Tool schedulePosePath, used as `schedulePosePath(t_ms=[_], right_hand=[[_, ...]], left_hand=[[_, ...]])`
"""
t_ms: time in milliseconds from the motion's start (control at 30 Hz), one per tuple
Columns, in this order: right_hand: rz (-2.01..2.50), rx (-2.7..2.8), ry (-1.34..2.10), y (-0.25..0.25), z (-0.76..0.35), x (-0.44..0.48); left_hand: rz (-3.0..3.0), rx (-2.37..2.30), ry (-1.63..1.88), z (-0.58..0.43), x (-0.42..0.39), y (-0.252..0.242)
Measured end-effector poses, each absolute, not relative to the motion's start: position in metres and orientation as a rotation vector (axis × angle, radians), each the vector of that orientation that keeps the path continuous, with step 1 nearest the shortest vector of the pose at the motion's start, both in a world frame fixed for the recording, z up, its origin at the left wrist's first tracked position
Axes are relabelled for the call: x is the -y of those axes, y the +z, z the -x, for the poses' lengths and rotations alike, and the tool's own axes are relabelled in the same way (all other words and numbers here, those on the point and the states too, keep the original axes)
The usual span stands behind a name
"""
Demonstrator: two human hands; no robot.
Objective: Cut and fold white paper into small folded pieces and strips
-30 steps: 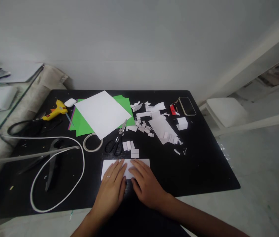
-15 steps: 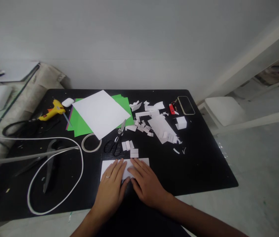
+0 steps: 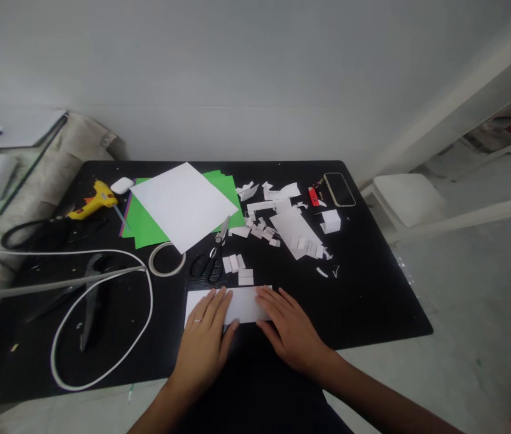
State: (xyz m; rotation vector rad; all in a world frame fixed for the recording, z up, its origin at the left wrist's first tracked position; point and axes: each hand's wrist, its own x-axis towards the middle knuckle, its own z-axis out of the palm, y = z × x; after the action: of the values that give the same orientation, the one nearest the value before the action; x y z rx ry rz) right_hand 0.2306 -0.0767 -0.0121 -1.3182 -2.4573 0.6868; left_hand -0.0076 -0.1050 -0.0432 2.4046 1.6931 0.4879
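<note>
plainly, both hands lie flat with fingers outstretched, curled around nothing: the left hand (image 3: 205, 331) covers the left part of a long white paper strip (image 3: 243, 304), thumb apart from its fingers, and the right hand (image 3: 289, 328) rests over the strip's right end. a bare stretch of paper shows between them. the strip lies near the front edge of the black table (image 3: 373, 301), in front of the wearer. just beyond it sit small folded paper pieces (image 3: 246, 277), with black-handled scissors (image 3: 213, 256) beside them, blades pointing away. left of the scissors is a ring-shaped roll (image 3: 165, 275), near a large white sheet (image 3: 185, 208) laid over green sheets (image 3: 142, 224). farther left are a yellow glue gun (image 3: 97, 200) and a looped white cable (image 3: 151, 301); to the right, paper scraps (image 3: 260, 232), a red lighter (image 3: 313, 196) and a phone (image 3: 339, 189).
</note>
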Motion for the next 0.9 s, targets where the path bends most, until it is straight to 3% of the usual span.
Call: schedulePosePath(t_ms=[467, 900], right_hand=[[1.285, 2.328, 0.418, -0.027, -0.214, 0.072], [1.104, 2.413, 0.521, -0.029, -0.192, 0.065]], left_hand=[[-2.437, -1.750, 0.475, 0.005, 0.106, -0.044], [-2.479, -1.759, 0.474, 0.006, 0.107, -0.050]])
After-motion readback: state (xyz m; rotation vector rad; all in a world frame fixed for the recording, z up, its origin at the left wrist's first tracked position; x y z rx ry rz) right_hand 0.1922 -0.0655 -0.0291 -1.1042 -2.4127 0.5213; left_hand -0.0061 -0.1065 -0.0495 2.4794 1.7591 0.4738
